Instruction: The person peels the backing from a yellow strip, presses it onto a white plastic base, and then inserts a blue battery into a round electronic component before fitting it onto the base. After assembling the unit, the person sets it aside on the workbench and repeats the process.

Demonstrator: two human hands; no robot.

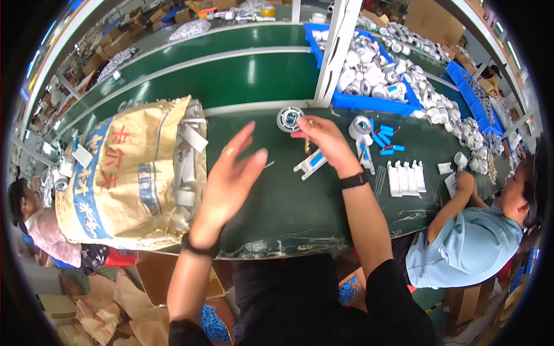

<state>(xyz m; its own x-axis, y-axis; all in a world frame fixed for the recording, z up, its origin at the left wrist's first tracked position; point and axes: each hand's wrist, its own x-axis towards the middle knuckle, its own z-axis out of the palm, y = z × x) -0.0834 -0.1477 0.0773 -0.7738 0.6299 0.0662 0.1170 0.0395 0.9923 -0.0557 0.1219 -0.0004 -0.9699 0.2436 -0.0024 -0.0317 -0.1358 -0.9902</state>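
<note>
My right hand (326, 141) pinches the edge of a round white lamp-like head (290, 119), which has a ring rim and a shiny, dark, circuit-like centre. Just below it, a white plastic arm with a blue battery (311, 164) lies at a slant by my right fingers; a short wire shows near its upper end. My left hand (234, 173) is raised over the table to the left, fingers apart and slightly blurred, with nothing in it. Right of my right hand stands another white round head (362, 126) on a white stem, beside several loose blue batteries (384, 137).
White plastic brackets (405, 179) stand in a row at right. A large woven sack (127, 173) of white parts fills the table's left. Behind, a blue crate (375, 104) overflows with white heads. A co-worker in light blue (464, 242) sits at right; another person (46, 222) is at left.
</note>
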